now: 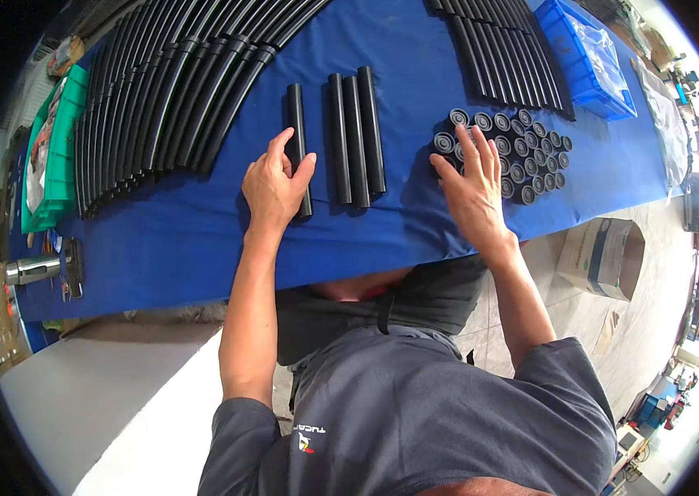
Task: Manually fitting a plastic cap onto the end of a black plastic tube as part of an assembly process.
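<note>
A single black tube (299,112) lies lengthwise on the blue cloth. My left hand (275,182) is at its lower half, thumb and forefinger apart on either side; I cannot tell whether they touch it. To the right of that tube, three more black tubes (354,140) lie side by side. Many round black end caps (523,147) with ringed faces are grouped at the right. Over the left part of this group reaches my right hand (475,186), fingers stretched and spread, hiding some caps. Nothing shows in its grip.
Rows of long black tubes (176,91) cover the far left of the table, and another batch (506,58) lies far right. A green crate (60,157) stands at the left edge, a blue crate (585,62) at the far right. A cardboard box (601,256) sits on the floor.
</note>
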A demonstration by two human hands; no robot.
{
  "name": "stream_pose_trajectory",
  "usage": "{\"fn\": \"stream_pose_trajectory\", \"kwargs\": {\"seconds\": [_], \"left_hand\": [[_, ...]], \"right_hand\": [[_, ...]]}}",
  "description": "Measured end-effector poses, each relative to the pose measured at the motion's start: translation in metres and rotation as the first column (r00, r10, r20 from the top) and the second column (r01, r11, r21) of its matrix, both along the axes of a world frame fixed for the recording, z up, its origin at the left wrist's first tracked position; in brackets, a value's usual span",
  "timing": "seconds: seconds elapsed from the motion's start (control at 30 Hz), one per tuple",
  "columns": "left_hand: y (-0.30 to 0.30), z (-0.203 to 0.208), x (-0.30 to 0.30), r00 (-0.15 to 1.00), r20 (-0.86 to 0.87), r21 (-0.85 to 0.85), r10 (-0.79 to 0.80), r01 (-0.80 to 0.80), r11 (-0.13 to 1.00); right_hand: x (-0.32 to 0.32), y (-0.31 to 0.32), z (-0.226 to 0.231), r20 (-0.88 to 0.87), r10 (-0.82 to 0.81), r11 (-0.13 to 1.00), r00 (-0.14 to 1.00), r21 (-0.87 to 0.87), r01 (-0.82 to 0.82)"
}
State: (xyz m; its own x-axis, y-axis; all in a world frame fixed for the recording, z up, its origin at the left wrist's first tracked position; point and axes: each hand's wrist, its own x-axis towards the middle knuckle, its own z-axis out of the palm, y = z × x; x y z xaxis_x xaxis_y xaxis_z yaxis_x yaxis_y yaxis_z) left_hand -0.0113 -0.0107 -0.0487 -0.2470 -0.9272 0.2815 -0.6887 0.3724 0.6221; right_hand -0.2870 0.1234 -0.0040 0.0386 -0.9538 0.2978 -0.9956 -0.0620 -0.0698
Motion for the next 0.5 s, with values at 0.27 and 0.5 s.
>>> {"fn": "stream_pose_trajectory", "kwargs": {"seconds": [0.27, 0.5], "left_hand": [[-0.002, -0.006, 0.0, 1.0, 0.01, -0.079, -0.023, 0.024, 0.997], [-0.002, -0.005, 0.0, 0.999, 0.03, -0.12, -0.032, 0.035, 0.992]], "right_hand": [[0.038, 0.02, -0.005, 0.371, 0.109, 0.988, 0.922, 0.063, -0.142], [0.042, 0.03, 0.004, 0.421, 0.035, 0.999, 0.906, 0.016, -0.046]]}}
